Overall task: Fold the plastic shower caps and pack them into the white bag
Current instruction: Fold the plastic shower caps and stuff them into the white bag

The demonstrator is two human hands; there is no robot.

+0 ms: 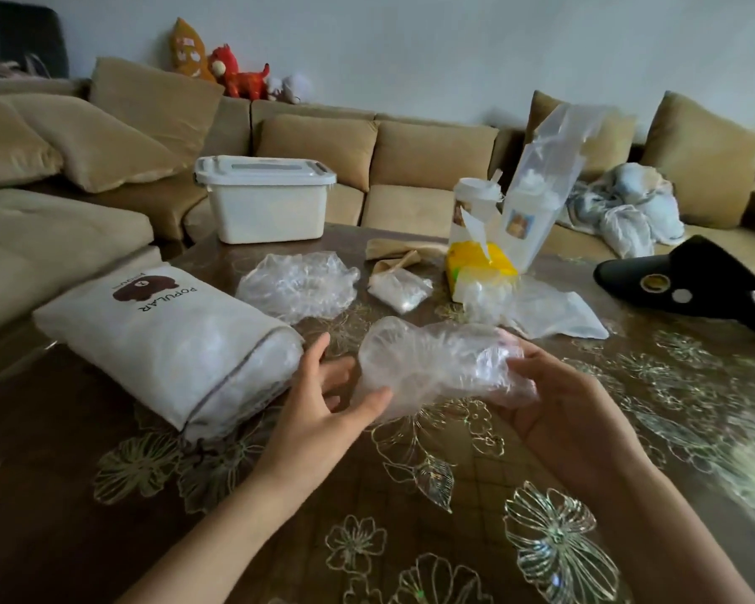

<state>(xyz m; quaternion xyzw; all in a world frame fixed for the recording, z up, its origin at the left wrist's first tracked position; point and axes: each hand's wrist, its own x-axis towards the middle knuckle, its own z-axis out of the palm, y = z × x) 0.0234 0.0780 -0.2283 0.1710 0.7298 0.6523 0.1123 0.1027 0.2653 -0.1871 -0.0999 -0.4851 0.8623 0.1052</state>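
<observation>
— Two hands: finger state?
— Right hand point(576, 411) curls round the crumpled clear plastic shower cap point(432, 364); left hand point(323, 398) is spread, thumb touching it.
— Cap location?
— Over the brown floral table point(410, 494), just right of the white fabric bag point(162, 342).

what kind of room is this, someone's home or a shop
Most likely a living room in a home: a tan corner sofa with loose cushions wraps round a table with a flower-patterned cover, and stuffed toys sit behind the sofa's back.
</observation>
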